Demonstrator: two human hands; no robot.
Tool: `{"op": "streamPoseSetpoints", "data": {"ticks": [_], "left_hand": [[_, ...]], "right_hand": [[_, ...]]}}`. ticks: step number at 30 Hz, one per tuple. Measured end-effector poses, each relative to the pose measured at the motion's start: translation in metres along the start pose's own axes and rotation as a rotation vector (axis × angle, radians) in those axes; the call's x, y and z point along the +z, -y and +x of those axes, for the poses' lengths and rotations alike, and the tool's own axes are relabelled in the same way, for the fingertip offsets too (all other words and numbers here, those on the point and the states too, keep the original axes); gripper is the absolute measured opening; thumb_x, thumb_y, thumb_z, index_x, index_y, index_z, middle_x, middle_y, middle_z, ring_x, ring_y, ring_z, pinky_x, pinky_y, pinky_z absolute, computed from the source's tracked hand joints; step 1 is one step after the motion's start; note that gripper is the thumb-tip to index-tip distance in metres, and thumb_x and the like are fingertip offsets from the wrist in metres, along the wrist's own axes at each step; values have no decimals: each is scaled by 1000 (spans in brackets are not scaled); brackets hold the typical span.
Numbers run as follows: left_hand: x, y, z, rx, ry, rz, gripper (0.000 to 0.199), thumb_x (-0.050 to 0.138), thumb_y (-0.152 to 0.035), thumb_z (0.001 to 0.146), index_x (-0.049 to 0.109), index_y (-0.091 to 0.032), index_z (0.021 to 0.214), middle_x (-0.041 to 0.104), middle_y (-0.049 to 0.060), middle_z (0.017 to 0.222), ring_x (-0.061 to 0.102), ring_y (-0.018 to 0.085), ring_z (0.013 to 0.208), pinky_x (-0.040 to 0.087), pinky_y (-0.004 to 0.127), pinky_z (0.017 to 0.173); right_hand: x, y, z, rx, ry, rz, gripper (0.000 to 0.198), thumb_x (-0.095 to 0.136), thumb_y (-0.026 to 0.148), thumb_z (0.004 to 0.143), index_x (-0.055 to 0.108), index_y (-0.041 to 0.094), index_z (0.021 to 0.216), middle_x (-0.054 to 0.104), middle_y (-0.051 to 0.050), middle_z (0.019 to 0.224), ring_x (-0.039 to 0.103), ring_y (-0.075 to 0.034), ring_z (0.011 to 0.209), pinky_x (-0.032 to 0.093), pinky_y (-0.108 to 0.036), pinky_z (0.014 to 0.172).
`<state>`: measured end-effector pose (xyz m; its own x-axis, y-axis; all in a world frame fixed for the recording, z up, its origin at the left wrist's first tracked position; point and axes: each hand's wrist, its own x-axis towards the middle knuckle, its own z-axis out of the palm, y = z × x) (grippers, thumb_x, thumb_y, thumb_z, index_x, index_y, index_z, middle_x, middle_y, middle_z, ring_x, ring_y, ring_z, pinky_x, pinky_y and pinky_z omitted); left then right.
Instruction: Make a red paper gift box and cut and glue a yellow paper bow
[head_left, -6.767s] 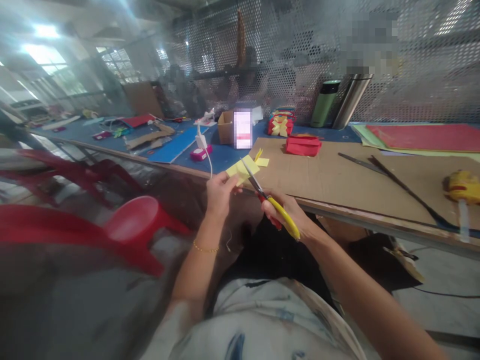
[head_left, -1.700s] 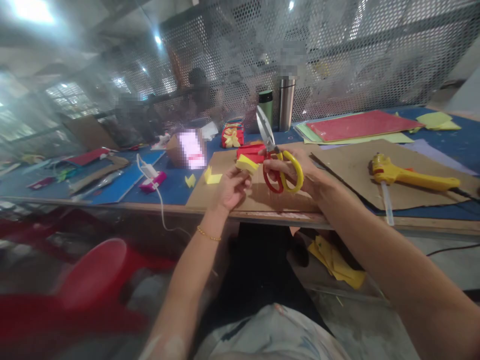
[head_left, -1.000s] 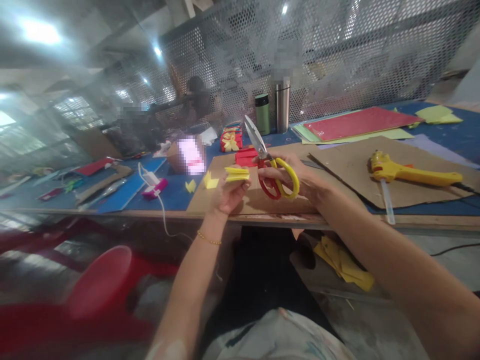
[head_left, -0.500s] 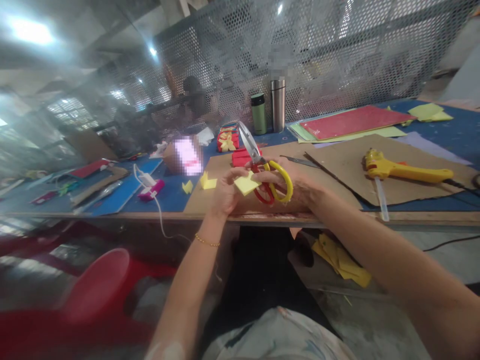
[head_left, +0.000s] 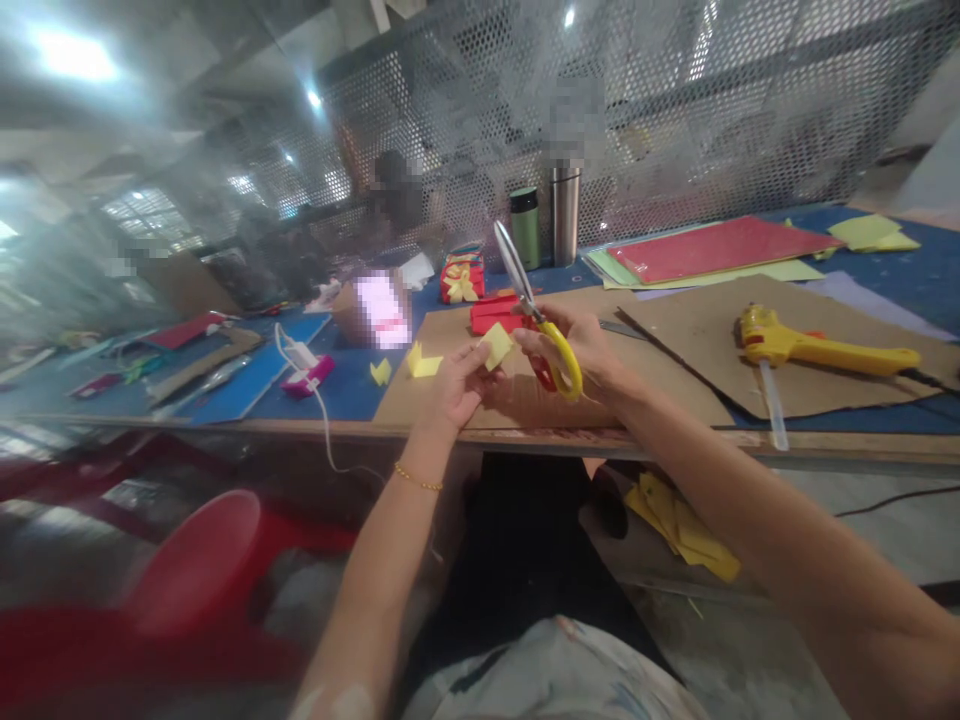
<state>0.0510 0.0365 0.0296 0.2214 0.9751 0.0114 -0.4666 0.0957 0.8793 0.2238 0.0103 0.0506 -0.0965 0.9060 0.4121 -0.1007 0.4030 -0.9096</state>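
Holding a small yellow piece (head_left: 498, 345) in the left hand (head_left: 459, 388), pinched thumb against fingers, just above the bench (head_left: 349, 400) near its front edge. Right hand (head_left: 581, 350) is wrapped round the scissors (head_left: 535, 314), fingers through the handle loops; its fingertips reach the piece's right edge, can't tell if they press on it.

Step in hand, my read: positioning the piece between cuts. Blades point up and away, past the piece, so nothing's being cut right now. Any further snip would call for turning the tips back to the left and setting the edge between them, left fingers clear.

Materials: yellow piece is flat, squarish, matt, held corner-up; paper or thin foam, can't tell. Looks bendy, so it should be held close to the cut line. Scissors: bright steel blades, smooth plastic loops, one yellow, one red. Brown cardboard sheet (head_left: 555, 405) under the hands, flat, dull. An angular yellow offcut (head_left: 427, 367) lies on its left end, a smaller crooked scrap (head_left: 381, 372) on the blue surface beside it. Red folded piece (head_left: 491, 318) behind the hands, soft-looking, layered. Glue gun (head_left: 840, 350) to the right: hard yellow shell, translucent stick poking toward the edge.
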Motion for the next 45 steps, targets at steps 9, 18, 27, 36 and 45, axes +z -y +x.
{"op": "streamPoseSetpoints", "data": {"ticks": [9, 18, 27, 36, 45], "left_hand": [[-1, -4, -3, -33, 51, -187, 15, 71, -18, 90, 67, -14, 77, 62, 0, 66, 57, 8, 56, 43, 22, 54], [1, -3, -4, -40, 14, -156, 11, 76, -17, 85, 68, -14, 78, 66, 1, 71, 56, 9, 57, 40, 24, 56], [0, -3, -3, -45, 35, -187, 9, 75, -15, 87, 69, -14, 80, 64, 0, 66, 55, 9, 57, 39, 24, 56], [1, -3, -4, -36, 51, -204, 10, 75, -13, 86, 68, -13, 78, 65, 2, 66, 57, 9, 56, 38, 24, 55], [-3, 0, -3, -13, 78, -166, 13, 79, -17, 83, 68, -13, 76, 65, 1, 67, 56, 10, 58, 38, 25, 56]], "right_hand": [[-3, 21, -100, 200, 181, 96, 47, 63, 67, 88, 67, 24, 107, 60, 0, 71, 55, -15, 48, 46, -29, 42], [4, 9, -121, 312, 163, 55, 47, 60, 66, 91, 65, 21, 102, 58, 2, 61, 51, -12, 40, 40, -26, 36], [6, 4, -121, 333, 154, 75, 48, 61, 64, 92, 63, 18, 106, 58, 4, 60, 50, -11, 39, 41, -24, 35], [8, 7, -119, 318, 159, 58, 51, 59, 63, 93, 62, 15, 108, 58, 3, 61, 51, -10, 40, 41, -23, 36], [6, 1, -120, 319, 159, 102, 49, 59, 61, 94, 63, 15, 110, 58, 3, 63, 52, -10, 41, 43, -22, 35]]}}
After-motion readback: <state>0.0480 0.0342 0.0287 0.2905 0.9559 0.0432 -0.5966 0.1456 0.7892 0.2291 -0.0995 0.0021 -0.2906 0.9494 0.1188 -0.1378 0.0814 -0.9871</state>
